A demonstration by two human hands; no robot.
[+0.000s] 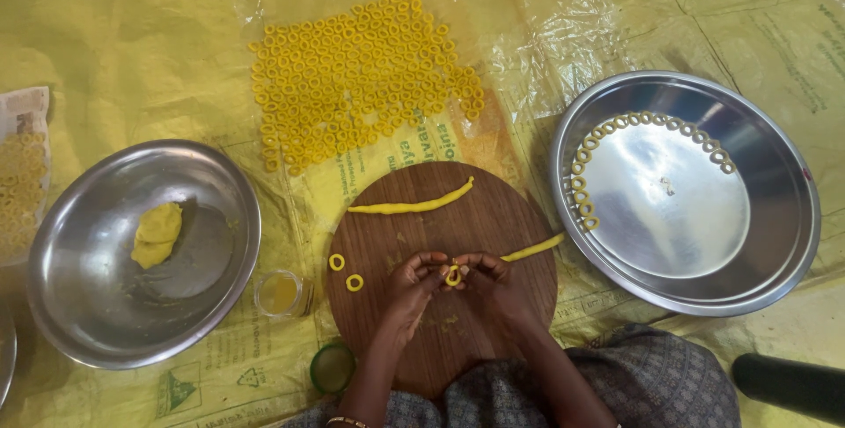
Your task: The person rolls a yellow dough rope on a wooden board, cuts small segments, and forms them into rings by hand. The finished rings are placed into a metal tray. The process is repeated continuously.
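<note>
Over a round wooden board (pixel 493 217), my left hand (pixel 410 289) and my right hand (pixel 493 285) meet, fingertips pinching a small yellow dough ring (pixel 453 276) between them. A thin dough strand (pixel 532 249) runs from my right hand toward the board's right edge. A longer dough rope (pixel 412 205) lies across the board's far side. Two finished rings (pixel 345 272) rest on the board left of my left hand.
A steel bowl (pixel 97 322) at left holds a lump of yellow dough (pixel 157 234). A steel plate (pixel 775 217) at right has rings lined along its inner rim. Many rings (pixel 361 76) lie on the yellow plastic sheet beyond the board. A small glass cup (pixel 280 293) and green lid (pixel 332 367) sit near the board.
</note>
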